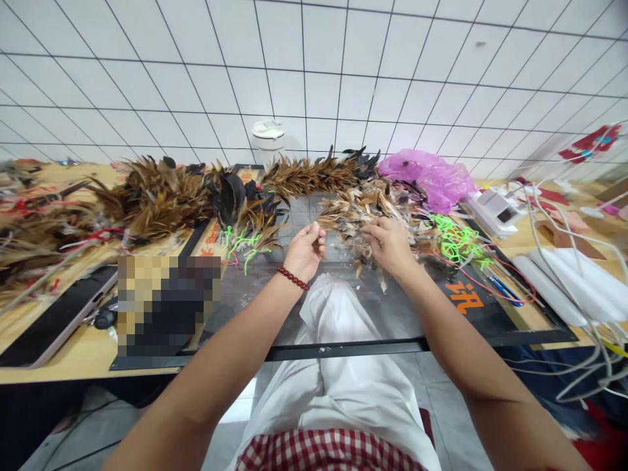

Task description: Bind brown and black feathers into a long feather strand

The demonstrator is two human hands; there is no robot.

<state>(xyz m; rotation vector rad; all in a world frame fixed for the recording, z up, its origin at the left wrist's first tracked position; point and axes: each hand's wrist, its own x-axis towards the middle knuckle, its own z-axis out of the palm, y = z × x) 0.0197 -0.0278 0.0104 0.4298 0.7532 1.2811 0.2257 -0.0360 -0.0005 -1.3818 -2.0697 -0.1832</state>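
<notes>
Wooden table [73, 356], dark mat [373, 314], brown feathers [157, 203] heaped; white tiled wall [343, 65] behind.

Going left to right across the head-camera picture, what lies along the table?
Flat dark tablet, heap of brown feather bundles, left hand wearing a red bead bracelet, right hand, tangle of neon green cords, long white rolls.

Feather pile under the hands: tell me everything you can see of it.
The feather pile is a loose, tangled heap of tan, brown and pale feathers lying on the dark mat. The right hand rests on its near side, fingers curled into it. The left hand pinches strands at its left edge. Green cords lie beside its right side.
</notes>
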